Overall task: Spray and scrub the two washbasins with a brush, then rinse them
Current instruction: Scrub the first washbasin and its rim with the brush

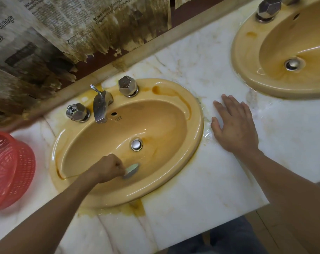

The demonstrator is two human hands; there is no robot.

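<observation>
One brush [131, 170], gripped by the left hand [108, 168], points right inside the near basin [197, 114]; right hand [234, 129] flat on tabletop [210, 189].

Bare left forearm [51, 213] at lower left and bare right forearm [291, 182] at lower right, both uncovered up to the frame's edge. Each ends in a bare hand: left hand [108, 168] at centre-left, right hand [234, 127] at centre-right. Dark blue trousers [230, 237], prob. denim, show at btm centre-right, blurred & in shadow.
</observation>
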